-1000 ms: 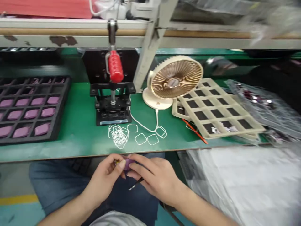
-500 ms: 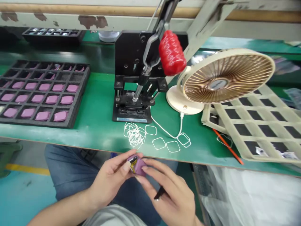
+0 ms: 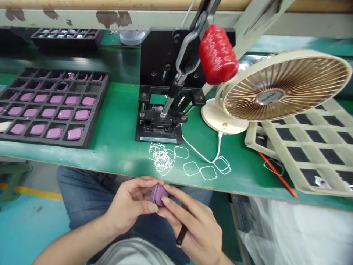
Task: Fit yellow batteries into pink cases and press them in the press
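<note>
Just off the table's front edge, a small purple watch case (image 3: 159, 195) is pinched between both hands. My left hand (image 3: 128, 202) grips its left side, with the thumb below and the fingers behind. The fingertips of my right hand (image 3: 197, 217) press on its right side. A dark, thin stick-like tool (image 3: 181, 235) is tucked in my right hand, mostly hidden by the fingers. The case's two halves look nearly together, and its inside is out of sight. Past the hands, a tangle of white square gasket rings (image 3: 162, 158) lies on the green table (image 3: 116, 162).
To the left, a black foam tray (image 3: 91, 127) holds several purple cases. A black hand press (image 3: 160, 125) with a red-wrapped lever (image 3: 217, 55) stands centrally. On the right are a cream fan (image 3: 224, 125), an orange stick (image 3: 281, 178) and a pale compartment tray (image 3: 292, 169).
The purple case has been brought from gaping, with yellow and black parts showing inside, to nearly closed. My left thumb has shifted lower on it. The view has moved slightly.
</note>
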{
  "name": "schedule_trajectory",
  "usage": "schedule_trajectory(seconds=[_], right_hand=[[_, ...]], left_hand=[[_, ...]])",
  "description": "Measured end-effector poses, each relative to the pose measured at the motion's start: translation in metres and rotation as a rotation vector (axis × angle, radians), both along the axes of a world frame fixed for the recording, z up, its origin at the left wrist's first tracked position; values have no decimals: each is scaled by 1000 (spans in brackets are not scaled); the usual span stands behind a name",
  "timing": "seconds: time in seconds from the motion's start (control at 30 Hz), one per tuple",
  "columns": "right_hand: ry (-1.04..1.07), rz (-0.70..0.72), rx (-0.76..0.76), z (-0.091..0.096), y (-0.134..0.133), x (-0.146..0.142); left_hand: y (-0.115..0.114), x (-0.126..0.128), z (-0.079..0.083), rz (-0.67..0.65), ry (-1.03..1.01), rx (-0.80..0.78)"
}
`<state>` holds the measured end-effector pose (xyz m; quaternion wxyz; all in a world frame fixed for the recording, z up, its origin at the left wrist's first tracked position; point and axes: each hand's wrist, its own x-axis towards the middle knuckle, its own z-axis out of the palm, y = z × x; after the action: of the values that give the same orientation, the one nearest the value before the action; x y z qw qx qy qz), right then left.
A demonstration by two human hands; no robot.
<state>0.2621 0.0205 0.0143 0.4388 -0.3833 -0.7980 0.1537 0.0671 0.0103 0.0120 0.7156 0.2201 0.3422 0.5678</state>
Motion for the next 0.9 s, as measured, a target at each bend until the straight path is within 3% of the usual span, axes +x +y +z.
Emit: schedule_trajectory(seconds=[0.27, 0.47, 0.57, 0.67, 0.77, 0.9], right_hand=[[-73, 43, 22, 1, 0, -1], [-115, 42, 38, -15, 0, -7], [-86, 16, 45, -18, 2, -13], [38, -34, -84, -13, 4, -17], [52, 17, -254, -4, 7, -16], [-45, 170, -225, 1, 12, -17]], left_hand=[[0, 3, -4, 76, 14, 25], [-5, 6, -6, 95, 89, 65], [-9, 8, -5, 168, 205, 27], [-9, 9, -2, 217, 250, -104], [-8, 6, 0, 207, 212, -105], [-6, 4, -1, 206, 186, -38]])
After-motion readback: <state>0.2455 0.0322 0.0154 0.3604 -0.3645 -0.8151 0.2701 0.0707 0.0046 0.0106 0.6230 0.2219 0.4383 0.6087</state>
